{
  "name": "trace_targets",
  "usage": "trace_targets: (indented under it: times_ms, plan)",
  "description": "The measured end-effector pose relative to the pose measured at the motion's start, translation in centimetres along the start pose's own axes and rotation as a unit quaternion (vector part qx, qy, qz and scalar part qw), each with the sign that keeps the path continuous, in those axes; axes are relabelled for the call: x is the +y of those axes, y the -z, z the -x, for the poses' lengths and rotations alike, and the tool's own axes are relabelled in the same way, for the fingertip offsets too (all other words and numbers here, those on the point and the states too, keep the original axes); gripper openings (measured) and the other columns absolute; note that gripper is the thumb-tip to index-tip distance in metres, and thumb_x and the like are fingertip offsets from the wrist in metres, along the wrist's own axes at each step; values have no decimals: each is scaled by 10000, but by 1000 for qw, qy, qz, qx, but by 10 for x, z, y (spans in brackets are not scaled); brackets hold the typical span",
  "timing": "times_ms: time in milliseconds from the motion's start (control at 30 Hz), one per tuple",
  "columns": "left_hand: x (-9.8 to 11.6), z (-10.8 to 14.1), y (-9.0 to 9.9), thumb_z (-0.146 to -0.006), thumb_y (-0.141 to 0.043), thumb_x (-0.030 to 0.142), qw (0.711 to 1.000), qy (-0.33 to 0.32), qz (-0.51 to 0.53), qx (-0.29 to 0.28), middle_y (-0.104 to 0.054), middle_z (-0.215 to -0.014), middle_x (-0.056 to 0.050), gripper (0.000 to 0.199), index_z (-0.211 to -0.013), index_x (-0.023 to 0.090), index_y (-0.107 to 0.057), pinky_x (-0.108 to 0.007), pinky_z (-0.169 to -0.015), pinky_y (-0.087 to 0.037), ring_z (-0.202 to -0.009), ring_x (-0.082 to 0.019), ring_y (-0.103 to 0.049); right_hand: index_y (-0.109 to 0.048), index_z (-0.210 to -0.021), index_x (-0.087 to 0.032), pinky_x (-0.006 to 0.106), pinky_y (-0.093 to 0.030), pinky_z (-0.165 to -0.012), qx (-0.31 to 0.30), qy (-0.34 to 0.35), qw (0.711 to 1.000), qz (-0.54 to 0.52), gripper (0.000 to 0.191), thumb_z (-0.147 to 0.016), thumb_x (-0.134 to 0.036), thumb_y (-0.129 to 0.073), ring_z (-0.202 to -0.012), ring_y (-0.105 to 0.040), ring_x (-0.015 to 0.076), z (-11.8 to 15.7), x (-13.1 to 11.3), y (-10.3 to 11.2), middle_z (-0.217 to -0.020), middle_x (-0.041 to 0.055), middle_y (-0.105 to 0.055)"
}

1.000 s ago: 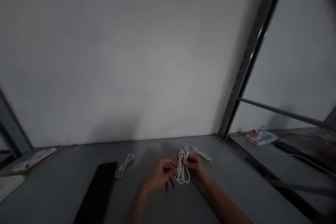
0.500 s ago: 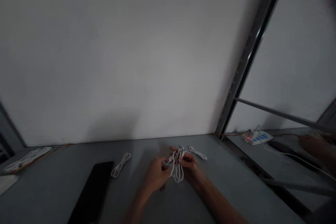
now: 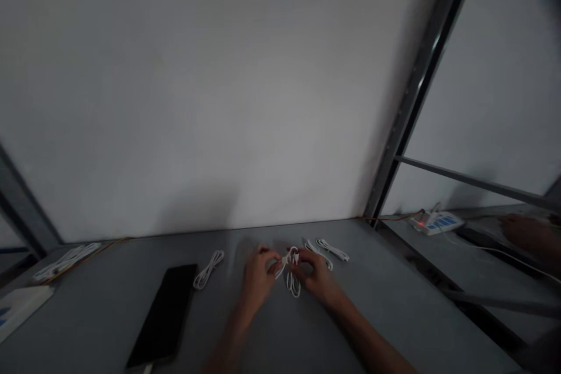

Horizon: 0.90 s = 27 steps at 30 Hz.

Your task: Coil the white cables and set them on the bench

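I am holding a looped white cable (image 3: pixel 293 285) between my two hands, low over the bench (image 3: pixel 219 327) and in front of my body. My left hand (image 3: pixel 258 273) is pinching one end of it between thumb and fingers, and my right hand (image 3: pixel 319 276) is gripping the gathered part near a white plug (image 3: pixel 295 257), with the lower loops hanging down between my hands. Just beyond my right hand, two coiled cables (image 3: pixel 333 250) are lying side by side on the bench, the nearer one partly hidden by my fingers.

To my left, a dark flat device (image 3: pixel 164 315) is lying with a pale connector (image 3: pixel 148 369) showing at its near edge, and another white coil (image 3: pixel 209 269) is resting just beside its far right corner. Farther left, a white cable bundle (image 3: pixel 68 260) is lying near a white power strip (image 3: pixel 24 307). Off to the right, past the metal upright (image 3: pixel 423 82), a second power strip (image 3: pixel 438 223) is glowing red at one end, and a co-worker's blurred hand (image 3: pixel 528 234) is showing near a dark object (image 3: pixel 499 251).
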<state>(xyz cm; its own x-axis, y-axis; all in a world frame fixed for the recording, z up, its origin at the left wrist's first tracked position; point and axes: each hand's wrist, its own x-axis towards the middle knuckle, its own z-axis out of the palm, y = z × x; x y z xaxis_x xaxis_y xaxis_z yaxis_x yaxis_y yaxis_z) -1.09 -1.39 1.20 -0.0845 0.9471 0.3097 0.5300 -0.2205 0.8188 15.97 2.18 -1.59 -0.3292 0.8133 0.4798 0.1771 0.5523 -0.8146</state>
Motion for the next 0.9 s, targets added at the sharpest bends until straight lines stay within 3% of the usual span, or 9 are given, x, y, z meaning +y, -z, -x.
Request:
trace_targets:
  times_ms: [100,267,500,900]
  plan:
    - [-3,-1,-1,-699,-628,218,998,11,7,-61,-513,-628,17,77,-636,174,-620,-235,-585,-362,-559,-124,-486,-740,-763,-228,366,-442,-845,31,37,997,59,82,-772,-306,-717,-905,-588,224,-1,2,3,-1088,89,-621]
    - [-14,0,-10,-734,-569,206,996,-18,38,-84,-504,-666,15,125,-623,169,-527,-218,-576,-360,-610,-121,-499,-739,-758,-227,293,-407,-672,58,77,986,135,165,-811,-376,-691,-751,-526,184,-1,5,6,-861,68,-571]
    - [-5,3,-11,-795,-560,297,987,-3,87,-135,-517,-685,18,159,-702,179,-507,-220,-566,-424,-618,-135,-567,-611,-664,-173,246,-318,-566,-57,82,974,202,404,-969,-386,-454,-566,-512,139,0,3,8,-609,25,-580]
    - [-16,-1,-13,-803,-557,348,985,-18,124,-122,-556,-697,-2,203,-700,174,-545,-228,-571,-462,-600,-140,-578,-608,-675,-160,210,-319,-544,-93,44,973,208,241,-861,-79,-477,-545,-533,121,-3,15,3,-628,18,-641]
